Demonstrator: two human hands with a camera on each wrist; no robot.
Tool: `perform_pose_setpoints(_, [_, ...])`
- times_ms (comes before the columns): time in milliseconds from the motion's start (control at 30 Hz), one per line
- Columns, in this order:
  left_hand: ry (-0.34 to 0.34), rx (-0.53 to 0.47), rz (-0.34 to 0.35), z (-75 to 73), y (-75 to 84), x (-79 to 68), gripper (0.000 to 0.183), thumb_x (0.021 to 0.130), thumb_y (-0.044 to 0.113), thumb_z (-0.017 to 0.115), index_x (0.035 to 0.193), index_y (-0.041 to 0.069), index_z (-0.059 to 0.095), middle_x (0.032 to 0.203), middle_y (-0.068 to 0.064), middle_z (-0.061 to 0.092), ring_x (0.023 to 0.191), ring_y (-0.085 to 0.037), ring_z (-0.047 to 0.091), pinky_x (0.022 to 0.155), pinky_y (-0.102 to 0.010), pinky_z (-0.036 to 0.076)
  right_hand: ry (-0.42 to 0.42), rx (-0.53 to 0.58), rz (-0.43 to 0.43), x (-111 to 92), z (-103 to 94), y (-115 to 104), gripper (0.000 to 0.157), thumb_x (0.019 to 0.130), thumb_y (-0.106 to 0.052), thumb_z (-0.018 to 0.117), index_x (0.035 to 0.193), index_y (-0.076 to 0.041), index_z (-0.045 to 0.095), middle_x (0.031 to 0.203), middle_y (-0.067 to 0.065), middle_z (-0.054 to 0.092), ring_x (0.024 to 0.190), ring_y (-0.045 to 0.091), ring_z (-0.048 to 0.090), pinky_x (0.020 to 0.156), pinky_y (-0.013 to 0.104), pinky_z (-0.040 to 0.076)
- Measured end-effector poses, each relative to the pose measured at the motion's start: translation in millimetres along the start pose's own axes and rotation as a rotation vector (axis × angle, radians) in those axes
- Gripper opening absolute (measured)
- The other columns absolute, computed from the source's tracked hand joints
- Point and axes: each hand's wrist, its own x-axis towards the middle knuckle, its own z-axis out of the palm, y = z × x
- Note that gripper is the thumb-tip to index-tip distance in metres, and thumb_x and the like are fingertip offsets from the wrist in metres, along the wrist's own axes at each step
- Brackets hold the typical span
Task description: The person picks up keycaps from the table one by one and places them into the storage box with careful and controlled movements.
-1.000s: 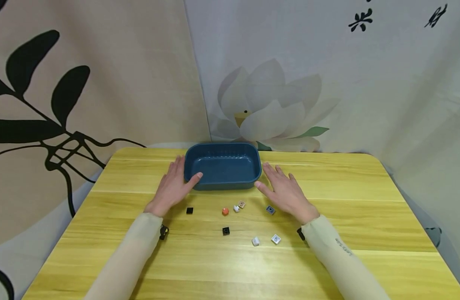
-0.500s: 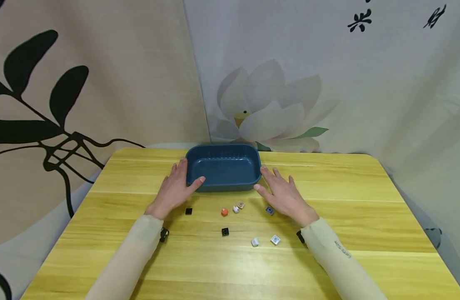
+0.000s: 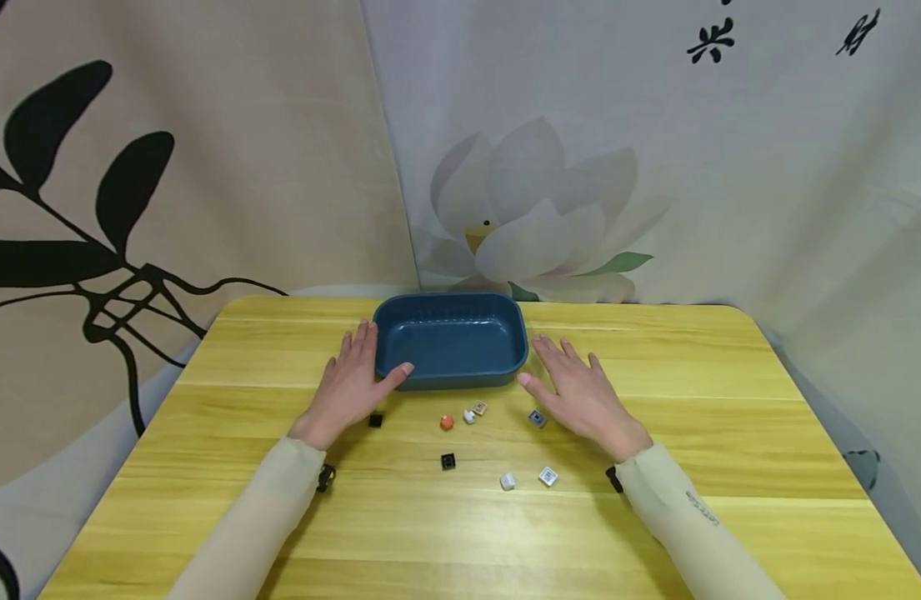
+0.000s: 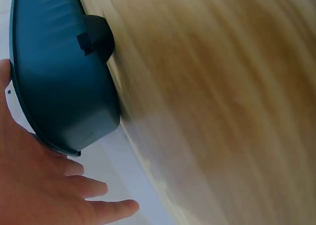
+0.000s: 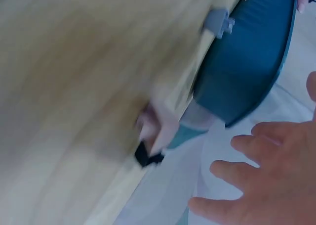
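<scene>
A blue rectangular basin (image 3: 460, 382) with rounded corners sits near the table's back edge. My left hand (image 3: 343, 387) lies along its left side, fingers straight, thumb reaching over the front left corner. In the left wrist view, the fingers of the left hand (image 4: 44, 185) spread beside the rim. To the right of the basin, my right hand (image 3: 583, 400) is held with extended fingers, fingertips a little apart from the wall. The right wrist view shows the right hand (image 5: 276, 173) with spread fingers and nothing in them.
Small square pieces lie in front of the basin: a black one (image 3: 448, 462), another black one (image 3: 375, 421), an orange one (image 3: 447, 422), a grey-blue one (image 3: 538, 418), and several white or beige ones (image 3: 548, 476). A patterned curtain (image 3: 535, 167) hangs behind the wooden table (image 3: 730, 417).
The basin has shifted slightly toward me and to the right, with the left hand following it. My right hand has drawn a little away from the basin's right side. The small pieces stay put.
</scene>
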Motion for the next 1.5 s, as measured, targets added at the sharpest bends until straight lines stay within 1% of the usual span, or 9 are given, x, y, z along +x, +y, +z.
perform_pose_setpoints(300, [-0.039, 0.002, -0.005, -0.7, -2.0, -1.1, 0.110, 0.096, 0.082, 0.036, 0.166, 0.005, 0.001, 0.173, -0.014, -0.002, 0.156, -0.049, 0.004, 0.114, -0.078, 0.014, 0.032, 0.008, 0.091, -11.7, -16.7, 37.5, 0.081, 0.108, -0.065, 0.027, 0.165, -0.007, 0.023, 0.170, 0.017, 0.022, 0.153, 0.046, 0.022, 0.117, 0.068, 0.024])
perform_pose_setpoints(500, [-0.044, 0.016, -0.002, -1.7, -1.2, -0.7, 0.109, 0.096, 0.081, 0.037, 0.166, 0.004, 0.003, 0.173, -0.014, -0.002, 0.156, -0.049, 0.005, 0.114, -0.078, 0.015, 0.022, 0.014, 0.120, -20.4, -18.8, 53.3, 0.081, 0.108, -0.063, 0.032, 0.164, -0.004, 0.026, 0.168, 0.024, 0.024, 0.151, 0.047, 0.028, 0.116, 0.065, 0.030])
perform_pose_setpoints(633, [-0.040, 0.023, -0.007, -2.0, -2.3, -0.6, 0.109, 0.097, 0.080, 0.037, 0.165, 0.002, 0.005, 0.173, -0.015, -0.002, 0.155, -0.050, 0.005, 0.114, -0.078, 0.016, -0.005, -0.004, 0.112, -21.7, -15.9, 54.4, 0.077, 0.108, -0.056, 0.044, 0.162, -0.003, 0.031, 0.165, 0.027, 0.029, 0.147, 0.048, 0.035, 0.113, 0.066, 0.034])
perform_pose_setpoints(733, [-0.039, 0.027, -0.010, -1.6, -2.8, -0.6, 0.110, 0.096, 0.080, 0.037, 0.165, 0.001, 0.006, 0.173, -0.016, -0.002, 0.155, -0.051, 0.005, 0.114, -0.078, 0.016, -0.004, -0.023, 0.085, -21.5, -12.0, 53.4, 0.069, 0.107, -0.046, 0.055, 0.159, -0.003, 0.040, 0.158, 0.027, 0.041, 0.141, 0.047, 0.044, 0.109, 0.065, 0.040])
perform_pose_setpoints(833, [-0.041, 0.025, -0.009, -2.0, -2.5, -0.6, 0.110, 0.096, 0.081, 0.037, 0.165, 0.001, 0.006, 0.173, -0.016, -0.002, 0.155, -0.051, 0.005, 0.114, -0.078, 0.016, 0.017, -0.049, 0.042, -20.9, -8.3, 51.7, 0.058, 0.104, -0.036, 0.063, 0.150, -0.002, 0.053, 0.144, 0.024, 0.057, 0.129, 0.043, 0.057, 0.103, 0.061, 0.047])
perform_pose_setpoints(933, [-0.044, 0.029, -0.001, -2.8, -1.5, -0.5, 0.111, 0.096, 0.081, 0.037, 0.166, 0.002, 0.005, 0.173, -0.016, -0.001, 0.155, -0.051, 0.005, 0.114, -0.078, 0.016, 0.038, -0.076, 0.006, -20.2, -6.0, 49.9, 0.045, 0.102, -0.027, 0.069, 0.138, -0.001, 0.064, 0.128, 0.019, 0.066, 0.114, 0.036, 0.066, 0.094, 0.055, 0.053])
perform_pose_setpoints(1133, [-0.053, 0.038, 0.004, -2.2, -1.6, 0.6, 0.111, 0.095, 0.082, 0.037, 0.166, 0.002, 0.004, 0.173, -0.015, -0.002, 0.155, -0.050, 0.005, 0.114, -0.077, 0.016, 0.050, -0.089, -0.015, -17.9, -4.8, 47.4, 0.029, 0.097, -0.014, 0.074, 0.122, 0.000, 0.073, 0.109, 0.012, 0.069, 0.091, 0.023, 0.065, 0.078, 0.044, 0.056])
perform_pose_setpoints(1367, [-0.054, 0.045, 0.000, -0.3, -1.8, 1.2, 0.112, 0.095, 0.083, 0.035, 0.166, 0.002, 0.003, 0.173, -0.015, -0.002, 0.155, -0.050, 0.006, 0.114, -0.077, 0.017, 0.034, -0.082, -0.024, -15.3, -5.2, 47.4, 0.019, 0.095, -0.008, 0.075, 0.112, -0.002, 0.076, 0.102, 0.010, 0.068, 0.086, 0.022, 0.064, 0.076, 0.044, 0.056])
perform_pose_setpoints(1500, [-0.058, 0.045, 0.000, -0.8, -1.4, 1.2, 0.112, 0.095, 0.083, 0.035, 0.166, 0.002, 0.003, 0.173, -0.015, -0.002, 0.155, -0.050, 0.007, 0.114, -0.076, 0.017, 0.046, -0.088, -0.039, -13.7, -5.4, 45.4, 0.018, 0.094, -0.004, 0.074, 0.111, 0.000, 0.076, 0.102, 0.012, 0.069, 0.087, 0.023, 0.065, 0.076, 0.044, 0.057])
